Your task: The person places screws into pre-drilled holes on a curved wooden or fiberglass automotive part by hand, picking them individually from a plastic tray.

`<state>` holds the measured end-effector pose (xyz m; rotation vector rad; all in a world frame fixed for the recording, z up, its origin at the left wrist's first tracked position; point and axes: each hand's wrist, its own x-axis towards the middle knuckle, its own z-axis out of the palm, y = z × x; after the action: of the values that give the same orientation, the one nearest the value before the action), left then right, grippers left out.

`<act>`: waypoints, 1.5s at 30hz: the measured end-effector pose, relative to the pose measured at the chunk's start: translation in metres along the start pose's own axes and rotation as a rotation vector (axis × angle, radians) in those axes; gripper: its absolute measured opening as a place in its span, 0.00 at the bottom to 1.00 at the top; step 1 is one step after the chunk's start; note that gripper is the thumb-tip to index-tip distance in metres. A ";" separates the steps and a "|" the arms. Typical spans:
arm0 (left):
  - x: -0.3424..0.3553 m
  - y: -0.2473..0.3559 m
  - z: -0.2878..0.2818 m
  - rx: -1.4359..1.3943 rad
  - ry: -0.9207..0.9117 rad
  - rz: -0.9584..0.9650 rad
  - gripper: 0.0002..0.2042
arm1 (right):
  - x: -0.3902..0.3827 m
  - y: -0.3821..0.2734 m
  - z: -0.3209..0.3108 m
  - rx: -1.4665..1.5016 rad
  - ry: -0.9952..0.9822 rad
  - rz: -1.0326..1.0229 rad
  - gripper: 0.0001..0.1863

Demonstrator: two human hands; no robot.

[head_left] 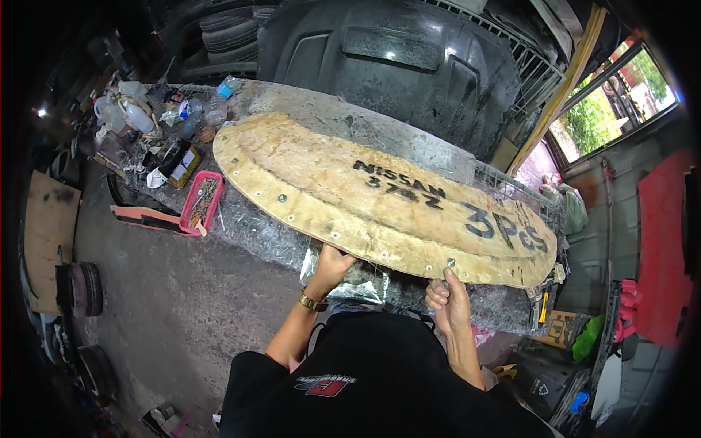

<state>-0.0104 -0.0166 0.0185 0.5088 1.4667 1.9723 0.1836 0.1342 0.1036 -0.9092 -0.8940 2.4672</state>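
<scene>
A long, curved, yellowish fibreglass mould [332,179] with black hand-painted lettering lies across the wrapped worktable. Its rim carries a row of small holes, with a bolt [450,263] in the near edge and another bolt [282,198] farther left. My left hand [333,266] reaches under the near edge of the mould, its fingers hidden beneath. At the near right edge, my right hand [450,298] is closed, one digit against the rim just below the bolt and the other fingers curled. Whether it also holds something small is hidden.
Left of the mould, a pink tray [201,204] holds small metal hardware. Plastic bottles [139,117] and a yellow-and-black can [182,166] crowd the table's left end. A dark car bonnet [387,80] stands behind. Tyres [85,287] line the left side; a cardboard box [561,328] sits right.
</scene>
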 end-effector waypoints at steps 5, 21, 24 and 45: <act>-0.009 -0.009 0.024 -0.033 0.177 0.125 0.18 | 0.001 0.002 -0.005 -0.011 -0.021 -0.017 0.16; 0.007 0.001 -0.021 0.213 -0.146 -0.034 0.12 | 0.001 0.001 -0.003 -0.016 -0.016 -0.011 0.15; 0.004 -0.009 -0.008 0.071 -0.018 0.088 0.13 | 0.001 0.001 0.000 -0.012 0.006 -0.003 0.16; -0.026 0.015 -0.017 -0.018 0.262 -0.093 0.08 | 0.006 0.005 -0.009 0.003 0.003 0.023 0.12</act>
<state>-0.0057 -0.0491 0.0290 0.1747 1.5962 2.0342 0.1848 0.1377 0.0916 -0.9270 -0.8834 2.4848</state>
